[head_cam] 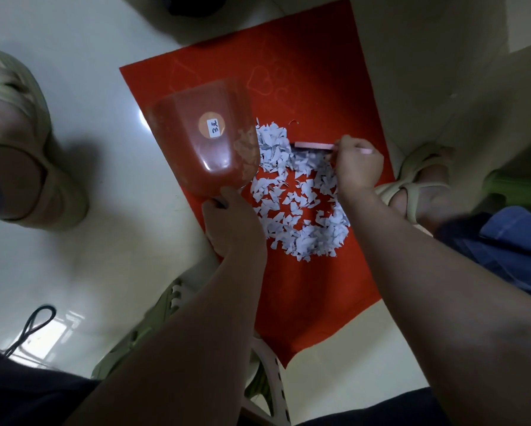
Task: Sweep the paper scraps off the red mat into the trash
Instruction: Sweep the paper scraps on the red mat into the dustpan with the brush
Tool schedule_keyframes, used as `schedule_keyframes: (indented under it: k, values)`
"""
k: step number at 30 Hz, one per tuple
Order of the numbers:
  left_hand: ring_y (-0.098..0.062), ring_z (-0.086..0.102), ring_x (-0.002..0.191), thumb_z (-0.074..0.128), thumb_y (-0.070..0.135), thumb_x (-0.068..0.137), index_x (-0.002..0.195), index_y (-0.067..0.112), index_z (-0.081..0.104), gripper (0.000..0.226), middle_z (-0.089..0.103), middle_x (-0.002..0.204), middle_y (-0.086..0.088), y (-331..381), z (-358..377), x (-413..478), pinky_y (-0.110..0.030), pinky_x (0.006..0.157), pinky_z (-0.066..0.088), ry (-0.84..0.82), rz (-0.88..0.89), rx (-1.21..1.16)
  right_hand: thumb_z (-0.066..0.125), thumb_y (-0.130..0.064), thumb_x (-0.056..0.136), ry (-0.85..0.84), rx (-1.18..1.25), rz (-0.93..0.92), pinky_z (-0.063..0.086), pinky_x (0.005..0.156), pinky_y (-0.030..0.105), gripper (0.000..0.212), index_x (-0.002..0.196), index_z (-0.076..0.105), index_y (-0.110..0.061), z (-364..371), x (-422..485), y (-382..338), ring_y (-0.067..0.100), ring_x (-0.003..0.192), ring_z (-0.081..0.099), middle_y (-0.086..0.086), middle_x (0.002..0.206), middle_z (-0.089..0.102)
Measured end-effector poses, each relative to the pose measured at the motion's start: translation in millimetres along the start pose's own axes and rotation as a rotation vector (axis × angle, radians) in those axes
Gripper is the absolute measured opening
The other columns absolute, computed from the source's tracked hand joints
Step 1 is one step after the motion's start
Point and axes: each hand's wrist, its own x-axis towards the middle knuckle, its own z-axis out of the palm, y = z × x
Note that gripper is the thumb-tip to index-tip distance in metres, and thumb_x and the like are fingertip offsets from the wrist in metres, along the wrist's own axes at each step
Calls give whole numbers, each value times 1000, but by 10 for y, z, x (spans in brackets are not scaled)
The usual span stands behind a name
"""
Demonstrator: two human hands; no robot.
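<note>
Gripping the handle of a clear dustpan (202, 133), the left hand (233, 222) holds it over the left edge of the red mat (319, 87), the pan's mouth against the heap of white paper scraps (301, 216) in the mat's middle. Toward the mat's right edge, the right hand (358, 164) is curled round a small pink brush (314, 145), set at the heap's far side. A sandalled foot (417, 186) stands just off the mat's right edge.

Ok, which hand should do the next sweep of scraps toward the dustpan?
Right. The right hand grips the pink brush, which sits among the paper scraps on the red mat. The left hand is busy holding the dustpan at the pile's left edge.
</note>
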Motion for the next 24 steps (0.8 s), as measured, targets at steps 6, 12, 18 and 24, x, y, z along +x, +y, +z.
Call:
schedule_keyframes:
  k: [6,12,18,24]
  values:
    - [-22,65,80,40,48,90,84,23,60,34,70,82,2,-2,-26,22,-42,81,55,1,8,18,60,-30,82,36,126,20,50,71,27,17,92,71,-21,-49,175,-51,9,68,63,-4,71,74]
    - [-23,65,79,40,48,88,81,20,60,36,71,81,0,5,-22,37,-42,80,55,20,32,19,55,-30,90,-46,51,142,40,51,20,16,89,68,-20,-45,144,-55,5,49,50,-2,76,75]
    - [-21,62,81,41,43,94,88,15,63,35,71,83,-1,1,-24,32,-26,60,38,19,35,5,57,-30,84,91,79,8,45,53,18,16,86,70,-20,-9,161,-156,0,51,54,-10,62,66]
    - [-19,60,78,41,41,95,89,14,62,35,71,84,-2,17,-31,31,-27,59,36,24,26,13,44,-51,95,-199,163,72,47,70,26,33,114,59,-28,168,354,-396,6,76,57,-9,99,70]
